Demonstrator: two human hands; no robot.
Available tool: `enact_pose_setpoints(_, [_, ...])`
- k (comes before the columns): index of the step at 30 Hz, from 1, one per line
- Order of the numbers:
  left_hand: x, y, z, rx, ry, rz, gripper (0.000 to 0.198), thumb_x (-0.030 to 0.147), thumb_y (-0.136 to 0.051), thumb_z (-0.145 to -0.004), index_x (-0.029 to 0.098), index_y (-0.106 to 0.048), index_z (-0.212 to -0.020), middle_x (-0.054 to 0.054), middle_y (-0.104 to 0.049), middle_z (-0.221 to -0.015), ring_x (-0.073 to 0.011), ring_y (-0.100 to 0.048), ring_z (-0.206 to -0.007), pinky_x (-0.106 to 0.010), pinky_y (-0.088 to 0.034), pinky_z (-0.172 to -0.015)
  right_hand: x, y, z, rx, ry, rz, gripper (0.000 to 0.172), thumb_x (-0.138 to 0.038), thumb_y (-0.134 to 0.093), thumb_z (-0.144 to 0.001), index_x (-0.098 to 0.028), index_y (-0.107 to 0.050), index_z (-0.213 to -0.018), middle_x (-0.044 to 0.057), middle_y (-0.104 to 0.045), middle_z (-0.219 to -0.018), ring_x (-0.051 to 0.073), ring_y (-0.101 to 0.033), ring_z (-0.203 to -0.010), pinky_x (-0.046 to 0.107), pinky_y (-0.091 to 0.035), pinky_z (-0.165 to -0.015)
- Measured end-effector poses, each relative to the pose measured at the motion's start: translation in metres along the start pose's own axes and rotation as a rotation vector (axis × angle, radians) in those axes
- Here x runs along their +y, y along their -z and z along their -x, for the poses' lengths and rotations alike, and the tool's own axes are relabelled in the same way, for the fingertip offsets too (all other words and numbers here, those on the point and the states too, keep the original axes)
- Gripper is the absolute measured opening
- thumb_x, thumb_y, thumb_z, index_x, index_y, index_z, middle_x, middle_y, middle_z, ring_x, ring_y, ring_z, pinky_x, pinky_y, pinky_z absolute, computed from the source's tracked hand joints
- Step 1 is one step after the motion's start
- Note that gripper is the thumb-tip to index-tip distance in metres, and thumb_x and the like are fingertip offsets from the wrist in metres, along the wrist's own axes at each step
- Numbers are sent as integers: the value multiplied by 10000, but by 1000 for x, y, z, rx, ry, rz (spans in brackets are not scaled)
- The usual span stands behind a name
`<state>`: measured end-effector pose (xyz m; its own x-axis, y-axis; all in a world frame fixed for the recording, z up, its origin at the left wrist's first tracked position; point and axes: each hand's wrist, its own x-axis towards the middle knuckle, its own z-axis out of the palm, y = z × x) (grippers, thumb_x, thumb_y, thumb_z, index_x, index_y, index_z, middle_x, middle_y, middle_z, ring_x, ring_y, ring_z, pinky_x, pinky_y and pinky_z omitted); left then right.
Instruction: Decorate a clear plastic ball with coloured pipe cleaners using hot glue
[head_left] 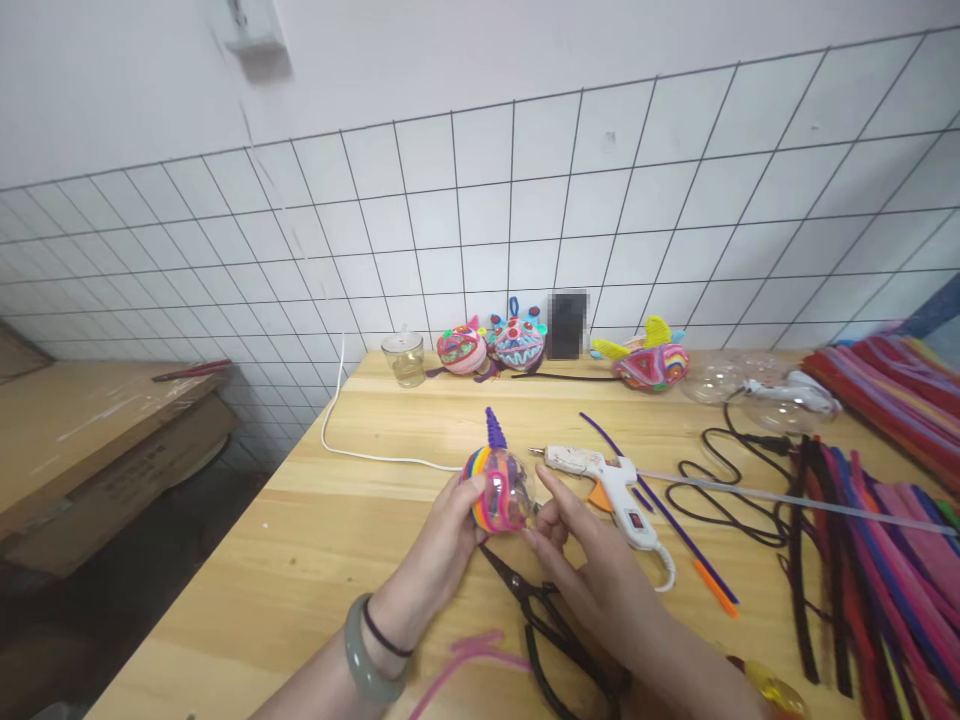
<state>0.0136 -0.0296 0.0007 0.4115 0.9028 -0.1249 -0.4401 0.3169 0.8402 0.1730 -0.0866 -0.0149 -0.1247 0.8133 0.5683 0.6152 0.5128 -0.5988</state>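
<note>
The left hand's (439, 540) fingers grasp the ball (501, 492) above the table (300, 545); the right hand's (592, 550) curl beside it (pinching anything, I cannot tell). Best keep it steady, clear of the glue gun (616, 492).

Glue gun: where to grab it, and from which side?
Likely best by the handle, from the near right: the glue gun lies on its side, handle slanting that way, nozzle pointing left, orange trigger on the handle's left side.

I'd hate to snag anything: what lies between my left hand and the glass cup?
In the head view, a white cable crosses the stretch between your left hand and the glass cup.
</note>
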Motion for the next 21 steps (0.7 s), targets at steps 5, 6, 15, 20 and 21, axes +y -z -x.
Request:
enact_pose_setpoints(5, [15, 2, -3, 115, 190, 290, 483, 452, -433, -909, 56, -634, -1098, -195, -739, -982, -264, -705, -856, -393, -530, -841, 0, 1, 0, 49, -36, -23, 338, -187, -467, -953, -209, -460, -1290, 8, -631, -778, 149, -609, -635, 247, -519, -599])
enact_pose_setpoints(6, [18, 4, -4, 136, 209, 327, 529, 475, -411, -908, 30, -632, -1089, -215, -734, -970, -269, -705, -857, -391, -532, -840, 0, 2, 0, 54, -42, -20, 239, -188, -477, -948, -207, -518, -1182, 8, -628, -757, 150, -607, -623, 245, -511, -580])
enact_pose_setpoints(15, [26, 10, -8, 196, 218, 476, 648, 558, -415, -871, -16, -609, -1100, -265, -697, -1007, -298, -698, -891, -382, -552, -777, 6, 1, 3, -11, -44, -3, 201, -213, -515, -929, -221, -519, -728, 21, -622, -657, 176, -606, -597, 280, -475, -571])
enact_pose_setpoints(20, [27, 11, -9, 193, 219, 508, 653, 577, -433, -858, -3, -612, -1100, -267, -694, -1023, -315, -691, -926, -386, -553, -776, 6, -1, 3, -36, -84, 1, 266, -237, -546, -914, -219, -491, -655, 15, -615, -614, 167, -591, -558, 268, -452, -545])
enact_pose_setpoints(21, [27, 11, -9, 188, 217, 513, 651, 578, -437, -856, 0, -615, -1096, -267, -693, -1030, -317, -690, -931, -386, -552, -779, 6, -1, 3, -38, -92, 0, 268, -240, -552, -911, -217, -497, -649, 12, -613, -604, 164, -587, -548, 265, -447, -538])
